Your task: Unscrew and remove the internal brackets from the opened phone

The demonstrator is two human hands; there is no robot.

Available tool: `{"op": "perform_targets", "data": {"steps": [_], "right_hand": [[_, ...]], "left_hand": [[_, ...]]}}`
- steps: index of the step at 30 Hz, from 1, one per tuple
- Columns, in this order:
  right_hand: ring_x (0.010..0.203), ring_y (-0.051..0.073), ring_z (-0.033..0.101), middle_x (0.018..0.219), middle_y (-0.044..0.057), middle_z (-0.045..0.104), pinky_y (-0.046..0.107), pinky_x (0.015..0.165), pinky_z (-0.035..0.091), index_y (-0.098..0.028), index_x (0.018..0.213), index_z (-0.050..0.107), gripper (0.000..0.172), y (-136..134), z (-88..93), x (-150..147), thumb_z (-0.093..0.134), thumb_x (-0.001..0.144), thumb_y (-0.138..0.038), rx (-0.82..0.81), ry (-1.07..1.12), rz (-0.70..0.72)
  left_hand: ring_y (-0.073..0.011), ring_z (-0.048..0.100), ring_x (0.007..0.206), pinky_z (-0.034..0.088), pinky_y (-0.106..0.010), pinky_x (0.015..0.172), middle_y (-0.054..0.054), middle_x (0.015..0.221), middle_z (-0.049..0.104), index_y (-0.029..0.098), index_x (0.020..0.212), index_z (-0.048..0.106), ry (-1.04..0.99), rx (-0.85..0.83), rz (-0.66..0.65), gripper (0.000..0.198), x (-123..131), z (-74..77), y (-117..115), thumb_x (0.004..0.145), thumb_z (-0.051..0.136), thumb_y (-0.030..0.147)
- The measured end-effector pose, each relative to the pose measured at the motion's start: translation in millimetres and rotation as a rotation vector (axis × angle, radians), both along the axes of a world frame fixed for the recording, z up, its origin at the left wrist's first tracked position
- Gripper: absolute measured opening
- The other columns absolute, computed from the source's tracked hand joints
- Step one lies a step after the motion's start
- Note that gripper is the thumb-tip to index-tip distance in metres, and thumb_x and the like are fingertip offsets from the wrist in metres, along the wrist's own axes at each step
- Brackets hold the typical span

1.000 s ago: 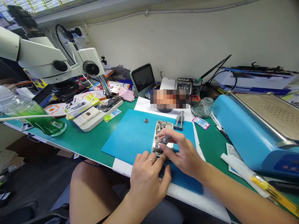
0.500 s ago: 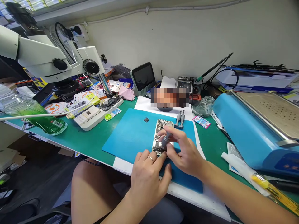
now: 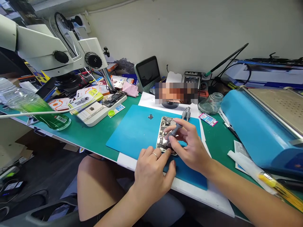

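Observation:
An opened phone [image 3: 163, 128] lies on a blue mat [image 3: 131, 129], its inner parts exposed. My right hand [image 3: 190, 148] is closed round a grey screwdriver [image 3: 176, 129], which leans with its top away to the right and its lower end over the lower half of the phone. Fingers hide part of the tip. My left hand [image 3: 150, 171], with a ring on one finger, rests at the phone's near edge, fingertips touching it and thumb apart. Beyond the phone lie more grey screwdrivers [image 3: 186, 114]. A small pile of tiny dark parts [image 3: 150, 116] sits farther left on the mat.
A microscope [image 3: 56, 60] overhangs the left side, near a bottle of green liquid [image 3: 50, 118] and stacked boxes. A glass jar [image 3: 210, 102] stands behind the mat. At the right are a blue machine [image 3: 251, 126] and a yellow-handled tool [image 3: 279, 187].
The screwdriver leans more, its top now farther up and right, with my right hand shifted along. My left hand keeps its place at the phone's edge. The whole view has shifted slightly.

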State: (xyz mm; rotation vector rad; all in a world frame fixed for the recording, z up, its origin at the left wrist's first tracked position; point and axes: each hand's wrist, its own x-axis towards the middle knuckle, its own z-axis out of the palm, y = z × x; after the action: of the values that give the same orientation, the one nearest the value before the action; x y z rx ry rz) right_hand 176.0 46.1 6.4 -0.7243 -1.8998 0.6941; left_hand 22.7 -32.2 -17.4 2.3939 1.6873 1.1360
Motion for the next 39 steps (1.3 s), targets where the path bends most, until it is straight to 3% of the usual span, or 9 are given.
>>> {"op": "perform_targets", "data": {"steps": [25,39], "right_hand": [[0.089,0.014,0.072,0.108,0.002,0.069,0.027,0.076,0.065,-0.031,0.145,0.042,0.053,-0.9,1.8,13.1,0.058,0.099,-0.011,-0.003,0.048,-0.077],[0.083,0.013,0.069,0.103,0.0,0.068,0.024,0.067,0.061,-0.033,0.142,0.044,0.049,-3.6,5.9,11.9,0.058,0.098,-0.013,-0.069,0.0,-0.081]], "left_hand": [[-0.0216,0.054,0.077,0.035,-0.038,0.069,-0.002,0.081,0.067,0.021,0.118,0.074,0.013,0.02,0.007,0.026,-1.2,0.2,0.1,0.099,0.058,0.029],[-0.0213,0.053,0.077,0.034,-0.037,0.069,-0.002,0.08,0.066,0.02,0.118,0.074,0.014,0.032,0.004,0.027,-0.2,-1.2,-0.5,0.101,0.056,0.03]]}}
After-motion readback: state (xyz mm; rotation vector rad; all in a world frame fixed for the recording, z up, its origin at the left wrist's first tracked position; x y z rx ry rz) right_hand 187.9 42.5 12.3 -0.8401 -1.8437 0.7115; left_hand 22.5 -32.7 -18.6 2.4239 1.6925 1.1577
